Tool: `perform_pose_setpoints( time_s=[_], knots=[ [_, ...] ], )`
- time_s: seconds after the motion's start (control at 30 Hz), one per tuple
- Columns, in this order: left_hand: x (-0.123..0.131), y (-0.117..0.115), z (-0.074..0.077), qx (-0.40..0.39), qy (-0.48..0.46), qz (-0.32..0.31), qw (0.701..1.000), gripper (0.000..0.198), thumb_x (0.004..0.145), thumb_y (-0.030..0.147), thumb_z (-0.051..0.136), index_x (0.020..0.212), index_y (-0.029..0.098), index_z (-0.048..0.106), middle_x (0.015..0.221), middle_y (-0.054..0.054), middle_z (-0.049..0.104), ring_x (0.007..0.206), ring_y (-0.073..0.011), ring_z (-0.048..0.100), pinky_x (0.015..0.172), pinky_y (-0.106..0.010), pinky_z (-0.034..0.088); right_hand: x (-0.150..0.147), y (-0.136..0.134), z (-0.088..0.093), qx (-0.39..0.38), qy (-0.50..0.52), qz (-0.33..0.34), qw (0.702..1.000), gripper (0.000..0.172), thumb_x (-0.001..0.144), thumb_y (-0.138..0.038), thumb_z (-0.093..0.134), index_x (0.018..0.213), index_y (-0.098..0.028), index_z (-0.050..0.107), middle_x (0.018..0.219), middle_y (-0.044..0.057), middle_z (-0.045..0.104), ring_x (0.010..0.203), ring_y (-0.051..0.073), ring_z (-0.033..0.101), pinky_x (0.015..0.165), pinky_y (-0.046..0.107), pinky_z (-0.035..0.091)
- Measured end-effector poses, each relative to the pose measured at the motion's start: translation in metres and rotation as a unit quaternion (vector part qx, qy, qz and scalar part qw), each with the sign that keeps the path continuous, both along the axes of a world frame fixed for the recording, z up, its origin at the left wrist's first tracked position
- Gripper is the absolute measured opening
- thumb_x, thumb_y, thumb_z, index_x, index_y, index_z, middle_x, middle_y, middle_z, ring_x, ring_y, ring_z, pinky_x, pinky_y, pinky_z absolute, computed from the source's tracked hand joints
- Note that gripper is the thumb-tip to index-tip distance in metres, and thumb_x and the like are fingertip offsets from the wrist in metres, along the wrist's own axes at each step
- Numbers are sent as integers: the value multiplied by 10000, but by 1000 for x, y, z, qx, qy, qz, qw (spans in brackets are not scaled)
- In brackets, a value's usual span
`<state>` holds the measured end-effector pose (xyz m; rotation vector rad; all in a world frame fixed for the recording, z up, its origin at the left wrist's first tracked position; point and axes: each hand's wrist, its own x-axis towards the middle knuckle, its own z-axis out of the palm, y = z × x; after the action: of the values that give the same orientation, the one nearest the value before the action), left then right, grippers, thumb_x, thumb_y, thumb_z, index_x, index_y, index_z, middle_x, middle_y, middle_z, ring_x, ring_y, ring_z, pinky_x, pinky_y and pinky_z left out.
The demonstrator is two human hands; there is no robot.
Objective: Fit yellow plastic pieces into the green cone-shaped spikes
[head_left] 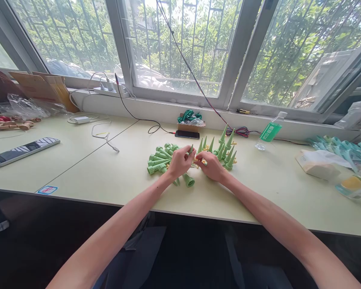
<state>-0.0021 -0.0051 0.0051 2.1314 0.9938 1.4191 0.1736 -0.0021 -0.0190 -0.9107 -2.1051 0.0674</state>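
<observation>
My left hand (180, 161) and my right hand (211, 165) meet over the middle of the pale green table (102, 176), fingers pinched together. Between them they grip a green plastic cone (190, 151) with a small yellow part at its base. A pile of green cones (160, 159) lies flat just left of my left hand. One loose cone (188, 180) lies below my hands. Several cones with yellow fittings (226, 151) stand upright behind my right hand.
A black phone (187, 134) and a small box with green bags (189, 118) sit behind the cones. A water bottle (270, 132) lies at the right. Teal clips (343, 147) and a white packet (317, 163) lie far right. A keyboard (22, 151) and cables (104, 134) are at the left.
</observation>
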Motion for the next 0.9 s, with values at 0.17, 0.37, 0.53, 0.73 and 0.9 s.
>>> perform_pose_setpoints(
  time_s=[0.17,0.37,0.53,0.73,0.9],
  knots=[
    [0,1,-1,5,6,0,1000,211,923,328,528,786,170,551,695,33,566,452,-50,367,472,-212,324,1,1,-1,3,-12,8,1000,136,946,-278,562,831,-206,552,810,45,639,737,180,559,765,320,435],
    [0,1,-2,5,7,-4,1000,199,915,314,539,784,165,556,670,37,536,450,-47,351,466,-206,309,1,0,0,9,-25,17,1000,170,962,-267,525,805,-206,539,761,36,614,708,177,536,764,322,428],
    [-1,2,-3,1,10,-3,1000,215,916,320,539,773,161,557,670,29,516,458,-50,336,464,-212,299,1,0,0,6,-29,16,999,194,970,-270,508,789,-208,542,748,36,613,701,178,536,757,319,420],
    [-1,2,-3,3,13,0,1000,223,909,313,554,748,160,539,683,27,516,467,-48,322,467,-216,283,0,0,-1,2,-30,11,999,203,979,-273,486,798,-204,546,761,41,625,702,178,540,753,322,422],
    [0,2,-3,16,8,3,1000,331,943,368,518,685,166,471,622,34,467,470,-58,308,463,-222,259,0,0,-1,4,-21,8,1000,193,974,-270,504,796,-204,543,762,38,629,705,180,549,759,323,429]
  ],
)
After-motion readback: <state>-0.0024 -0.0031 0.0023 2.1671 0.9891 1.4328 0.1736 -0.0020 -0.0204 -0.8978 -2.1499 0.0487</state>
